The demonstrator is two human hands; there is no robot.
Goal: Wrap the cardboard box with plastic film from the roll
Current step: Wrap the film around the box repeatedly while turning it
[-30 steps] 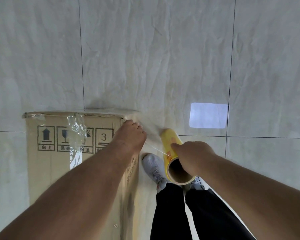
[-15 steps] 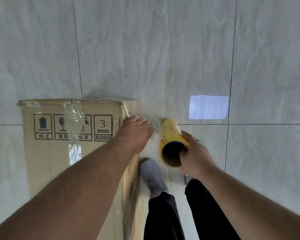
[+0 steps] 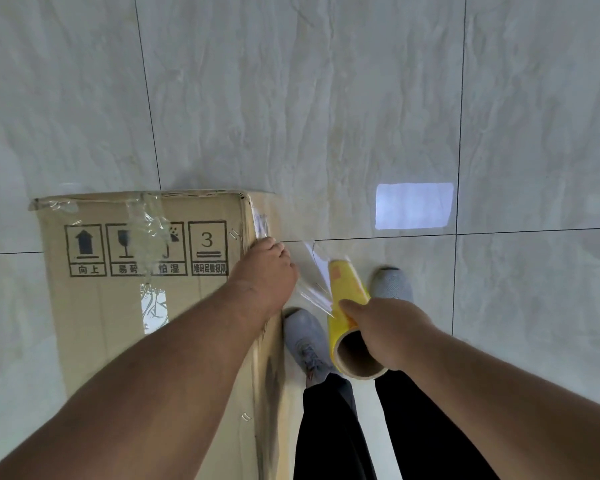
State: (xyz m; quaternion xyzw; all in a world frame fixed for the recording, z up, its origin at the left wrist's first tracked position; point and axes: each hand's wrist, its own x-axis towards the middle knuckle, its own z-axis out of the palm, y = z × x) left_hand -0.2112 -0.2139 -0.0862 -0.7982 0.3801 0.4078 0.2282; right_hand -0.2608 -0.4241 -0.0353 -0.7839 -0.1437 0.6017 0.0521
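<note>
Roll point(image 3: 347, 306) now tilted lower vs 0.5 s ago. R hand point(image 3: 392, 332) grips it; L hand point(image 3: 267, 271) presses film point(image 3: 314, 282) onto cardboard box point(image 3: 146, 306) corner, fingers flat. Box stands on floor point(image 3: 326, 98).

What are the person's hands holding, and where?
The right hand grips the yellow film roll near its open end. The left hand presses on the cardboard box corner.

One head camera looks steeply down, close above both forearms; beyond the fingers point(image 3: 274, 251) lies the tiled floor point(image 3: 326, 98).
</note>
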